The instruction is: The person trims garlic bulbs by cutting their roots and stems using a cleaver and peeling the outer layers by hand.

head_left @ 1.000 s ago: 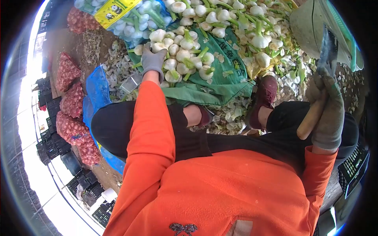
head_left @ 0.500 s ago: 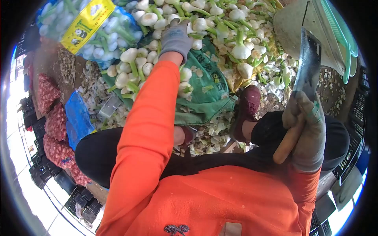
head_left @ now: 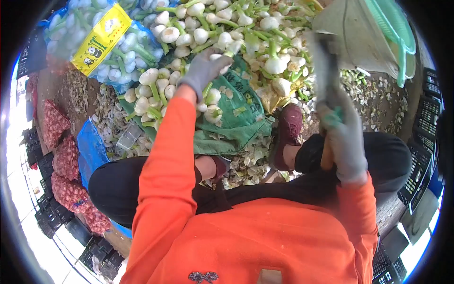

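My left hand [head_left: 203, 71], in a grey glove, is closed round a garlic bulb [head_left: 224, 70] with a green stem, just above a green cloth sack [head_left: 236, 113]. My right hand [head_left: 344, 135], gloved with green tape at a finger, grips the wooden handle [head_left: 326, 154] of a broad knife [head_left: 326, 71]. The blade points up and away and is blurred. White garlic bulbs with green stems [head_left: 274, 64] lie in a heap in front of me and to the left of the sack.
A blue net bag of garlic [head_left: 104, 42] stands at the upper left. Red net bags [head_left: 66, 158] lie at the left. At the upper right is a grey bucket [head_left: 345, 28] with a green basket [head_left: 388, 21]. Black crates [head_left: 418, 158] stand at the right. Peelings [head_left: 248, 168] cover the ground.
My left hand has drawn back from the heap towards me with a bulb in it. My right hand has moved left with the knife, whose blade has swung left too.
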### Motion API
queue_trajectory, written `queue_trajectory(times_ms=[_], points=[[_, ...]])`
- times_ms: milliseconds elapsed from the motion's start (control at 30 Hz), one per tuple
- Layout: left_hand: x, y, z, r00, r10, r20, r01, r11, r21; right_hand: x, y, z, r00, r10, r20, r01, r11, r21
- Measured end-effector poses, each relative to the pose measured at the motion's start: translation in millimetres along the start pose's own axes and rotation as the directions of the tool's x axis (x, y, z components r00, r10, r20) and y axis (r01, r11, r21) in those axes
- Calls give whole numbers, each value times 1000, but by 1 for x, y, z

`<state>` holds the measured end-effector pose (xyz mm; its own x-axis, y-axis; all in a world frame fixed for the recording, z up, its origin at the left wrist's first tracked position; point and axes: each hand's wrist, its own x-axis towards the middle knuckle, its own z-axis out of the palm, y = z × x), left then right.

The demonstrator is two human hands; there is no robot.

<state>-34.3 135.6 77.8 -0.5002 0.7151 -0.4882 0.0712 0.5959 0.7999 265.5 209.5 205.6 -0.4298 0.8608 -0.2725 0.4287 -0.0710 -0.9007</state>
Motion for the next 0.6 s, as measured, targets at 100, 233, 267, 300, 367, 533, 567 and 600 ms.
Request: queue_trajectory(times_ms=[100, 233, 267, 300, 367, 533, 567, 600], points=[[-41, 27, 30, 986, 163, 20, -162, 985, -54, 7, 14, 6, 921, -384, 64, 350, 743, -570], [-101, 81, 55, 870, 493, -16, -491, 863, -116, 2, -21, 6, 729, -683, 52, 570, 562, -599], [-109, 81, 54, 778, 625, -64, -627, 779, -9, 4, -6, 2, 864, -499, 71, 415, 624, -662], [-112, 83, 49, 651, 752, -105, -744, 659, 109, 12, 21, -3, 950, -303, 75, 262, 644, -719], [-119, 83, 36, 563, 802, -197, -781, 595, 191, 10, 40, -11, 980, -189, 70, 182, 681, -709], [-143, 65, 22, 633, 731, -256, -705, 681, 199, -24, 3, 5, 782, -622, -42, 517, 685, -513], [-151, 65, 28, 712, 654, -256, -644, 753, 133, -32, -2, 7, 732, -680, -46, 580, 657, -482], [-159, 68, 32, 776, 574, -260, -579, 813, 66, -38, -5, 10, 714, -699, -33, 608, 643, -466]])
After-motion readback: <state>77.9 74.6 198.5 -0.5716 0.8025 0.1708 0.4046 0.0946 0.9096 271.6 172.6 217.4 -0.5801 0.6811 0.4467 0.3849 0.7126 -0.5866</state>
